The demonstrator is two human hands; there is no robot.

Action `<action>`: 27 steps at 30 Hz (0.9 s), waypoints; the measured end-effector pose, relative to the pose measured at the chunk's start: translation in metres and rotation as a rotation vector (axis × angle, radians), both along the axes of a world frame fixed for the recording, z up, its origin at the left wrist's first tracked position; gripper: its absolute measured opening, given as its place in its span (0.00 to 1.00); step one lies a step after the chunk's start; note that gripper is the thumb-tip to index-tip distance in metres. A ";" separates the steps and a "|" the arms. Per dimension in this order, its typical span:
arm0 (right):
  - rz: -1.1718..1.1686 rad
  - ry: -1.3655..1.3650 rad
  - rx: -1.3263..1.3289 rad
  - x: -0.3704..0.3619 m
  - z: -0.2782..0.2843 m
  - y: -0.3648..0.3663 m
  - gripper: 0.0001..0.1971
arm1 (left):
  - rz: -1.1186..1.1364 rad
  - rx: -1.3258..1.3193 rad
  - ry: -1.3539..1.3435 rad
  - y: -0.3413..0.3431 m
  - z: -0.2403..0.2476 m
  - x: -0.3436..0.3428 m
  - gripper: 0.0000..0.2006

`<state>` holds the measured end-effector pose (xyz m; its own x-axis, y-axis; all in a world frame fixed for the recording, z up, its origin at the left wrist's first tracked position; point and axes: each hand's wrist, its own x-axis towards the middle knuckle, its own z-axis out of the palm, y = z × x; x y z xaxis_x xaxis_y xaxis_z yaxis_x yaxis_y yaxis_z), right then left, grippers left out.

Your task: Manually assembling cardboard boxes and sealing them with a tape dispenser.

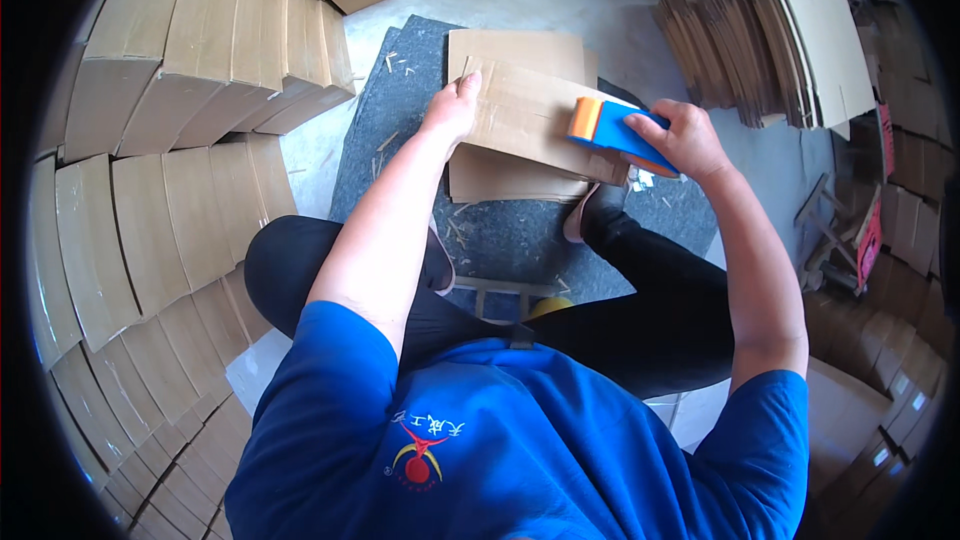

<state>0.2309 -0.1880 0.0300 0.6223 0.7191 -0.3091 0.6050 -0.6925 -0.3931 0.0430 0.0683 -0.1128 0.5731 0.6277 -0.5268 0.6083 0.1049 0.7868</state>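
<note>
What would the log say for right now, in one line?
left hand: flat on cardboard box | right hand: holding blue-orange tape dispenser on box | box on grey mat

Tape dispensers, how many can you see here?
1. A blue and orange tape dispenser in the right hand, on the flattened cardboard box that the left hand presses down. The cardboard stacks could hide others.

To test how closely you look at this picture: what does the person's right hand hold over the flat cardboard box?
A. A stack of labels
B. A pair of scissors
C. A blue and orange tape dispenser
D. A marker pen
C: the right hand grips a blue and orange tape dispenser on the flat cardboard box, which the left hand presses down.
</note>
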 end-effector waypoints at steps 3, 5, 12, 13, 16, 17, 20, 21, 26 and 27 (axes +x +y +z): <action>-0.056 0.056 0.008 0.030 -0.003 -0.063 0.27 | 0.035 -0.054 0.003 -0.005 0.017 0.002 0.29; -0.094 0.082 0.031 0.039 -0.002 -0.093 0.28 | 0.038 -0.045 0.010 -0.011 0.024 0.005 0.29; -0.085 0.088 -0.004 0.044 -0.033 -0.102 0.28 | 0.008 0.000 0.049 -0.004 0.015 -0.001 0.31; -0.093 0.088 -0.002 0.045 -0.034 -0.100 0.28 | -0.044 0.128 0.103 0.000 0.013 -0.001 0.31; -0.095 0.063 0.001 0.044 -0.036 -0.105 0.27 | -0.196 0.860 0.309 -0.029 0.026 0.012 0.26; -0.103 0.064 0.001 0.043 -0.034 -0.104 0.27 | -0.274 1.212 0.243 -0.037 0.026 0.013 0.26; -0.114 0.063 0.012 0.041 -0.030 -0.105 0.26 | -0.768 0.947 -0.003 -0.082 0.050 0.049 0.26; -0.107 0.068 0.025 0.041 -0.031 -0.106 0.26 | -0.878 0.969 -0.076 -0.103 0.061 0.062 0.30; -0.052 0.002 0.054 0.045 -0.037 -0.110 0.25 | -1.107 0.899 -0.067 -0.155 0.077 0.105 0.52; -0.066 0.004 0.051 0.043 -0.034 -0.110 0.26 | -1.130 0.888 0.004 -0.158 0.078 0.108 0.52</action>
<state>0.2739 -0.2977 -0.0040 0.6679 0.6912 -0.2761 0.5565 -0.7101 -0.4314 0.1507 -0.0894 -0.0353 0.9766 -0.0384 -0.2118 0.0350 -0.9425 0.3323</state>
